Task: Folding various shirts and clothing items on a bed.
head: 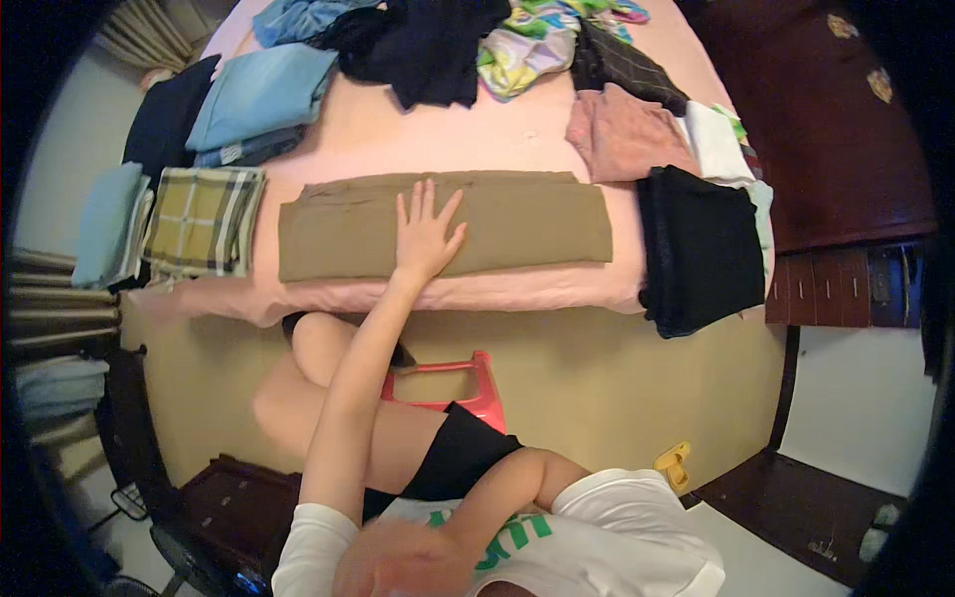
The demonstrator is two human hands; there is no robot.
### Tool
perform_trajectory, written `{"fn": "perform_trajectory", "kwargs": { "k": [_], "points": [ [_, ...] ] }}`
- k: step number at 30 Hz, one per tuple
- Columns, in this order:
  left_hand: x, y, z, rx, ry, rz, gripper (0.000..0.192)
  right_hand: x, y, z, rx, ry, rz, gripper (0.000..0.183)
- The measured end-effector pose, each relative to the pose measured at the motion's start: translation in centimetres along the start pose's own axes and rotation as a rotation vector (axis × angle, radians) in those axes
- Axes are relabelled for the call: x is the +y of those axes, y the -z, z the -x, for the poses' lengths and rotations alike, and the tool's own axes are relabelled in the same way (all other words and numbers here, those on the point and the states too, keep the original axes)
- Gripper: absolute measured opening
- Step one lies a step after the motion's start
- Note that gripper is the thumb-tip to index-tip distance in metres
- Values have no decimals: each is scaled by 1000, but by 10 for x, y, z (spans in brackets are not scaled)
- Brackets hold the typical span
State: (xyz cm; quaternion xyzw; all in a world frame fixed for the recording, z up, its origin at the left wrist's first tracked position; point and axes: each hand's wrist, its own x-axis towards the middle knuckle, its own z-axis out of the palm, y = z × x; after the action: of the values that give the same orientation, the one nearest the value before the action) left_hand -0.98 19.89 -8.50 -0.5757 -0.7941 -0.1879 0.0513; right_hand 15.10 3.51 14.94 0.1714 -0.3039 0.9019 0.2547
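Note:
My left hand [429,231] lies flat, palm down with fingers spread, on a long folded olive-brown garment [522,224], which looks like trousers. The garment stretches sideways near the front edge of a bed with a pink sheet [448,142]. My right arm is bent across my chest; my right hand [403,560] is blurred close to the camera, and its fingers cannot be made out. Left of the garment is a folded plaid cloth [198,216]. To its right, a folded black garment [701,246] hangs slightly over the bed edge.
Folded blue garments [261,93] lie at the back left, a dark garment [433,45] at the back, and a pink garment [627,134] at the back right. A red plastic stool [485,388] stands by my legs. Yellow slippers [674,466] are on the floor; a fan [179,552] is lower left.

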Motion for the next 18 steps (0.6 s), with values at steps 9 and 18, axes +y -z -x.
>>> {"fn": "perform_trajectory", "kwargs": {
  "k": [9,18],
  "points": [
    [-1,-4,4,27,8,51,54,-88,-15,-86,-190,120,1296,13],
    [3,2,0,42,0,63,55,-95,0,12,-1446,1048,2294,44]
  ]
}}
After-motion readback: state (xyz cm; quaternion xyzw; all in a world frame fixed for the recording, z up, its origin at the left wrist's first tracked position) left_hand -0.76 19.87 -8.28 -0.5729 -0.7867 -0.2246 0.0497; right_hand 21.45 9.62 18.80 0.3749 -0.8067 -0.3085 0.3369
